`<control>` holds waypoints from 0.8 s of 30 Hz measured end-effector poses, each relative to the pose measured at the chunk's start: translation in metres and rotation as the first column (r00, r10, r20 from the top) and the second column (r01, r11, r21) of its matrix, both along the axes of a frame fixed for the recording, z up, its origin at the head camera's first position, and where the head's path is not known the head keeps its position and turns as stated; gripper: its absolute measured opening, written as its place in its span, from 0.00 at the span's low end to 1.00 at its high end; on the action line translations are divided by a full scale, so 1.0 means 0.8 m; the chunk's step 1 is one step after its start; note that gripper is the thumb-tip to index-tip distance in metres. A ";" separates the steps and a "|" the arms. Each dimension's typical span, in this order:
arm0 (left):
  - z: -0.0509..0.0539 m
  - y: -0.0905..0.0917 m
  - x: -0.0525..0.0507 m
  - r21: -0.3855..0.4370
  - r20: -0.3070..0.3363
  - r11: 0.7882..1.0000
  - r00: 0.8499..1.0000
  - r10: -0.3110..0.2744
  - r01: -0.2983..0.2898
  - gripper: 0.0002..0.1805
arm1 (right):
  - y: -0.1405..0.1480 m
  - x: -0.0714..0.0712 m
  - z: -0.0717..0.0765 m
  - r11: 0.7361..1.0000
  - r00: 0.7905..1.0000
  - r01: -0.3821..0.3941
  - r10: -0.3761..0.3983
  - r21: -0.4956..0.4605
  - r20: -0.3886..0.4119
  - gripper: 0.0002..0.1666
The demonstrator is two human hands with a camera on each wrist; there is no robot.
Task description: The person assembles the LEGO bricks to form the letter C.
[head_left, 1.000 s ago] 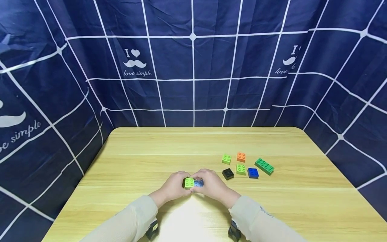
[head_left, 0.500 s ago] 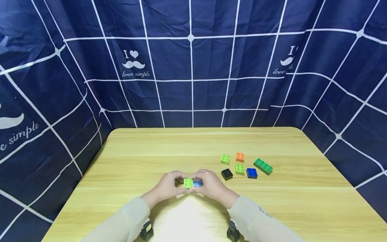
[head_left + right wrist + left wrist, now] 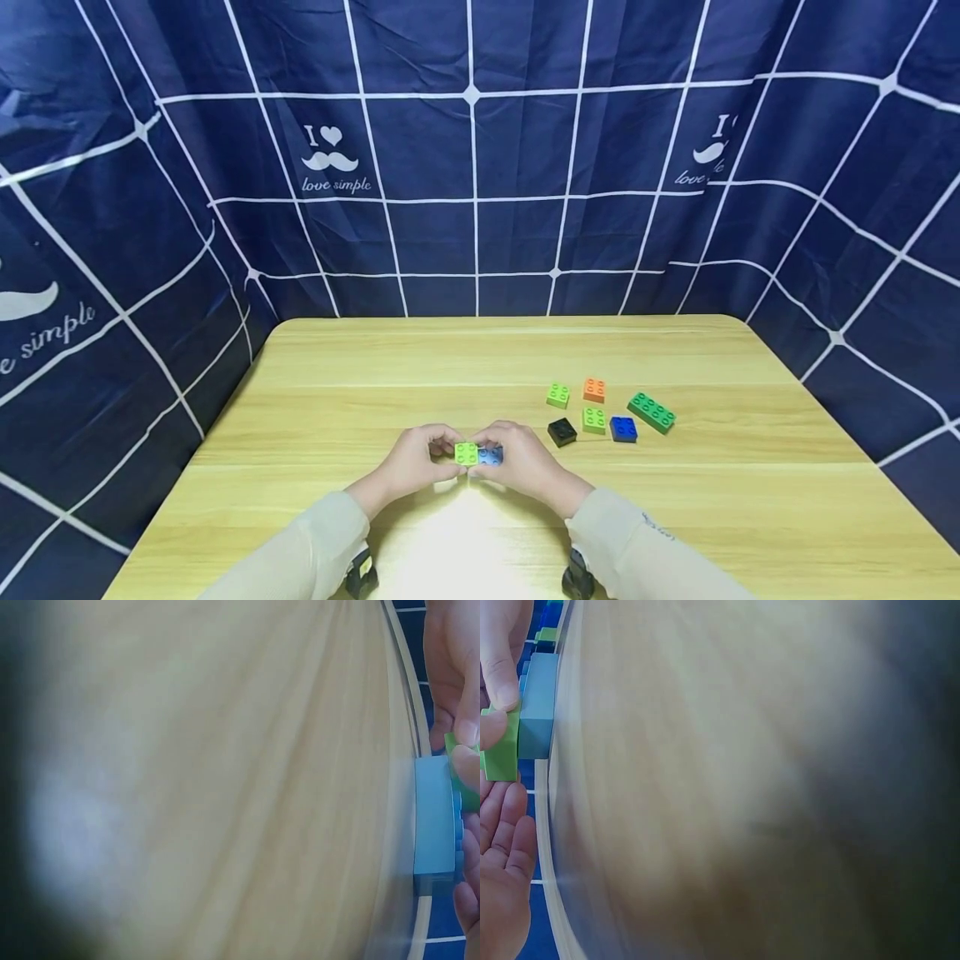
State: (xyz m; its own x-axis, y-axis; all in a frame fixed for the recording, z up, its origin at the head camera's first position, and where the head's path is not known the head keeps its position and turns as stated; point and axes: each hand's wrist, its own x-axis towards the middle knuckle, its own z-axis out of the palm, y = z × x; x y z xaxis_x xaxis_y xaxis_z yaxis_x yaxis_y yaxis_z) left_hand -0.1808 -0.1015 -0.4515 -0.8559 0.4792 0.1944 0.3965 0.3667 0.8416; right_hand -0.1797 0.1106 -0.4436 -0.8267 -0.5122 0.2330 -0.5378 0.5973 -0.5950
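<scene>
In the head view, a lime green brick (image 3: pixel 467 453) with studs on top sits on the left part of a light blue brick (image 3: pixel 491 456), whose studs show to the right. My left hand (image 3: pixel 408 462) pinches the lime brick from the left with thumb and fingertips, its palm standing off from the brick. From the right, my right hand (image 3: pixel 521 458) grips the light blue brick, thumb in front and fingers behind. The right wrist view shows the blue brick (image 3: pixel 435 817) as long, the lime brick (image 3: pixel 466 787) at one end, both thumbs close together there.
Right of the hands on the wooden table (image 3: pixel 337 358) lie a black brick (image 3: pixel 562 432), two lime bricks (image 3: pixel 558 395), an orange brick (image 3: pixel 594 389), a dark blue brick (image 3: pixel 623 428) and a long green brick (image 3: pixel 652 412). A navy curtain (image 3: pixel 525 233) surrounds the table.
My left hand has drawn a little to the left, its palm opening away from the lime brick. The right hand and the two joined bricks stay nearly in place.
</scene>
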 end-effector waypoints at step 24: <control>0.001 0.001 0.001 -0.053 -0.004 0.998 1.000 0.026 -0.027 0.16 | 0.098 0.010 0.005 0.878 0.873 0.476 -0.479 -0.059 -0.090 0.34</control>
